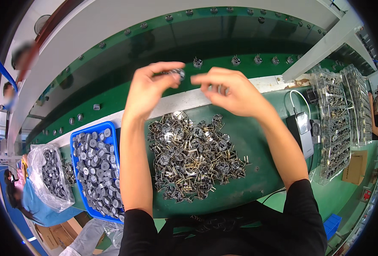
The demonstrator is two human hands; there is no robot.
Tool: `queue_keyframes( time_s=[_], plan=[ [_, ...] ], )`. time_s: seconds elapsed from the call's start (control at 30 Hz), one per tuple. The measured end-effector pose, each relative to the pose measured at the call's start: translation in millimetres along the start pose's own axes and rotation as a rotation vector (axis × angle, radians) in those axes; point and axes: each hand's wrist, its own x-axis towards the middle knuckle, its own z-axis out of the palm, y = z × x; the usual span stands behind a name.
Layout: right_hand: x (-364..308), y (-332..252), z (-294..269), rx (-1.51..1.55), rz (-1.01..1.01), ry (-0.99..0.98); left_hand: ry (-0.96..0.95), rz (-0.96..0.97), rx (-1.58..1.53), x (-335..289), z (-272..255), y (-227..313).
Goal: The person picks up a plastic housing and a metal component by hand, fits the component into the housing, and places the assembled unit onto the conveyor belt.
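Observation:
Over the near edge of the green conveyor, my left hand point(151, 85) pinches a small round grey-black part point(180, 74) between thumb and fingers; motion smears it a little. To its right, my right hand point(229, 90) has its fingers apart and pointing towards that part without touching it, and nothing shows in them. Below both hands, a heap of small dark parts with brass-coloured prongs point(193, 158) covers the middle of the green work surface point(253, 183). Left of my left forearm, a blue tray point(73, 147) is filled with round grey caps point(97, 170).
Spaced small parts point(236, 60) sit along the conveyor belt point(125, 90). A metal rail point(180, 101) borders it. At right are a power bank with a white cable point(302, 128) and clear trays of parts point(336, 123). A plastic bag of parts point(54, 175) and people are at left.

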Motion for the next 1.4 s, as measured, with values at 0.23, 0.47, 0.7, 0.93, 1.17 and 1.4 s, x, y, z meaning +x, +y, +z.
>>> queue_keyframes(
  time_s=[0.23, 0.47, 0.7, 0.93, 1.17, 1.4],
  plan=[
    [-3, 14, -12, -0.239, 0.035, -0.57, 0.595, -0.07, 0.716, 14, -77, -97],
    [-6, 26, -8, -0.037, 0.195, -0.515, 0.736, -0.183, 0.766, -28, -74, -41],
    [-2, 40, 3, 0.176, 0.257, -0.414, 0.672, -0.332, 1.235, -140, -116, -35],
    [-15, 66, 10, 0.541, 0.183, -0.17, 0.504, -0.286, 1.137, -142, -115, -32],
    [-14, 61, 20, 0.771, 0.256, 0.013, 0.546, -0.118, 0.929, -145, -120, -20],
    [-12, 54, 29, 0.799, 0.326, 0.101, 0.359, -0.103, -0.34, -112, -41, -3]
  ],
)
